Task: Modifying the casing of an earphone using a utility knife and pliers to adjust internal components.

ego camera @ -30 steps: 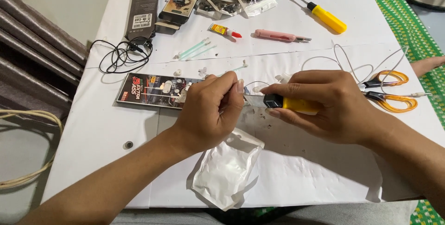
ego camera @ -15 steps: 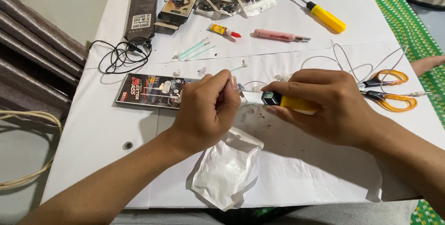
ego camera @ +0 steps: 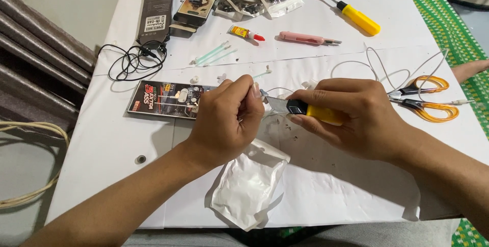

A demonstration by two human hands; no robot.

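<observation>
My right hand (ego camera: 351, 117) grips a yellow and black utility knife (ego camera: 305, 109), its blade pointing left toward my left hand. My left hand (ego camera: 226, 122) is closed around a small earphone part with a thin white cable (ego camera: 377, 69) that trails off to the right. The blade tip meets the pinched piece between my thumbs. Small dark shavings lie on the white paper-covered table (ego camera: 102, 140) below the blade. A crumpled clear plastic bag (ego camera: 249, 183) lies under my left wrist.
Orange-handled scissors (ego camera: 425, 97) lie at the right. A yellow screwdriver (ego camera: 356, 17), pink cutter (ego camera: 303, 38), small glue tube (ego camera: 245, 33), cotton swabs (ego camera: 214, 53), black earphone cable (ego camera: 132, 61), packaging card (ego camera: 165, 99) and boxes (ego camera: 155, 10) sit behind my hands.
The knife blade has shifted slightly left against the piece in my left hand; both hands stay almost in the same place.
</observation>
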